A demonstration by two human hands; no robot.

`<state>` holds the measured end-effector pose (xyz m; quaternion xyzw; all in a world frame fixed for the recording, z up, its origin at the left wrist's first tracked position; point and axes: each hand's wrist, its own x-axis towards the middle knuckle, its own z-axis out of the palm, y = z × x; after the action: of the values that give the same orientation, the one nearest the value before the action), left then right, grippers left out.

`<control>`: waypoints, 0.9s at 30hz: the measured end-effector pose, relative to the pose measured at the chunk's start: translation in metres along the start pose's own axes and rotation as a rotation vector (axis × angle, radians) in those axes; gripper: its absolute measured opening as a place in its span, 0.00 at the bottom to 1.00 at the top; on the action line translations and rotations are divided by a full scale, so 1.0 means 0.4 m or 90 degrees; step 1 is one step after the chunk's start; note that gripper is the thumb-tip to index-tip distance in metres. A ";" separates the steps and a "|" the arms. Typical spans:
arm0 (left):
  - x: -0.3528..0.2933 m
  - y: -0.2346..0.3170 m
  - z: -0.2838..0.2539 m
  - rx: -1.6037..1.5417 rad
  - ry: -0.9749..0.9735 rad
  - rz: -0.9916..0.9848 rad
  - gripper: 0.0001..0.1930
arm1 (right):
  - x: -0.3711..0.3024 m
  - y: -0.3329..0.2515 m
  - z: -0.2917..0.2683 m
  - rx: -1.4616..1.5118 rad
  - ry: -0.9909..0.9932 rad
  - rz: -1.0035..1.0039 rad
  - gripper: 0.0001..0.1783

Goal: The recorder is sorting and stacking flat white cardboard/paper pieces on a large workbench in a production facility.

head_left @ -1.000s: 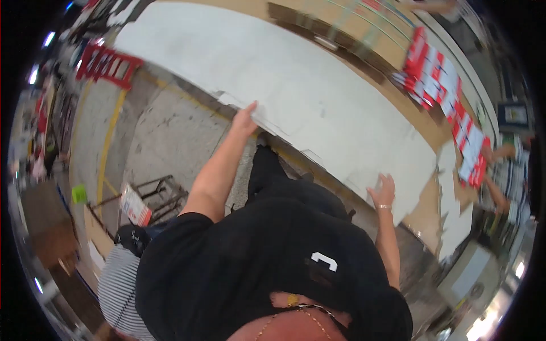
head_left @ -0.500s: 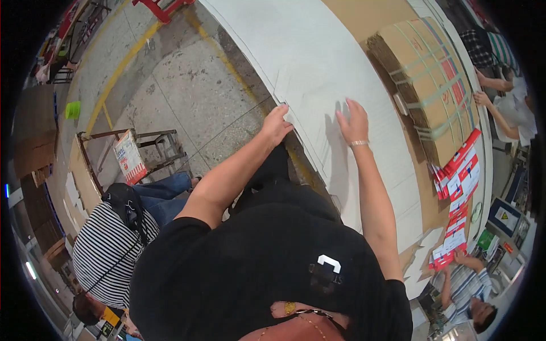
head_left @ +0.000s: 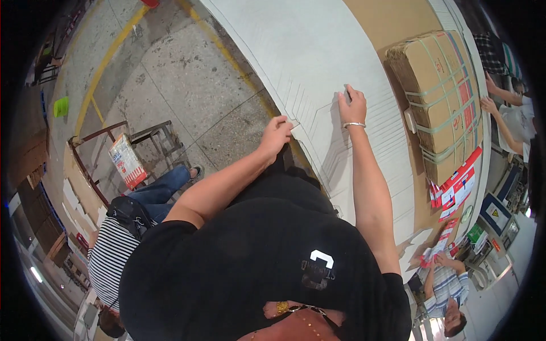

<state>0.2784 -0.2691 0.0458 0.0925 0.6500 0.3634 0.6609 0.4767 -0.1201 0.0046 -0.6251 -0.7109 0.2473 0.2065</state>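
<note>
Right at the near long edge of the bench [head_left: 375, 23], my left hand [head_left: 277, 136] meets the border of the white sheet [head_left: 307, 45], beside a small lifted flap [head_left: 295, 125]. From those left fingers the sheet lies to the right and ahead; the floor [head_left: 187, 85] shows on their other side. The left fingers are bent in close together, with the thumb tucked out of sight, so I can't tell whether they have hold of the flap or only rest against it. My right hand [head_left: 354, 108] is farther in, over the face of the sheet, its thumb and forefinger apart, the other fingers loosely curled, holding nothing; whether a fingertip touches the surface I can't make out. So the left hand is the nearer one to that border, and the right the nearer to the bench's far edge, where a strapped cardboard bundle [head_left: 441, 91] sits.

As for how the sheet points, its long axis follows the bench's length, slanting from low on my right to the top of the view, where it runs out of sight. Its border lies along the near long edge, and thin lines mark its face around my hands.
</note>
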 end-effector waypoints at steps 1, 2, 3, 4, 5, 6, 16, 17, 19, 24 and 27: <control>-0.006 0.024 0.001 -0.020 0.015 0.011 0.24 | 0.000 -0.003 0.002 -0.002 -0.004 0.004 0.24; -0.005 0.029 0.003 -0.020 0.015 0.006 0.24 | 0.001 -0.007 0.006 0.001 0.000 0.025 0.23; -0.003 0.031 0.004 -0.018 0.006 0.002 0.24 | 0.000 -0.011 0.011 0.004 0.004 0.046 0.23; 0.000 0.037 0.009 -0.015 -0.005 0.000 0.24 | -0.001 -0.013 0.019 0.003 0.003 0.049 0.23; 0.004 0.043 0.012 -0.015 -0.006 -0.003 0.24 | -0.004 -0.016 0.028 -0.017 0.021 0.028 0.23; 0.008 0.049 0.014 -0.011 -0.010 -0.001 0.24 | -0.006 -0.017 0.035 -0.036 0.039 0.007 0.23; -0.020 0.003 0.022 -0.134 -0.027 -0.032 0.20 | -0.045 0.041 -0.004 0.062 0.049 0.109 0.19; -0.018 -0.001 0.028 -0.181 -0.074 -0.085 0.19 | -0.059 0.040 0.003 0.002 0.041 0.051 0.19; -0.004 -0.007 0.045 -0.198 -0.063 -0.088 0.18 | -0.084 0.027 0.010 -0.074 0.060 -0.046 0.18; -0.032 -0.016 0.047 -0.182 -0.020 -0.088 0.19 | -0.099 0.094 -0.062 0.017 0.032 0.056 0.18; -0.043 -0.027 0.041 0.257 -0.013 0.259 0.24 | -0.143 0.090 -0.098 -0.044 -0.021 0.092 0.19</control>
<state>0.2994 -0.2812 0.0553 0.3544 0.6705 0.3509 0.5494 0.5362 -0.1695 0.0144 -0.6774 -0.6755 0.2468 0.1546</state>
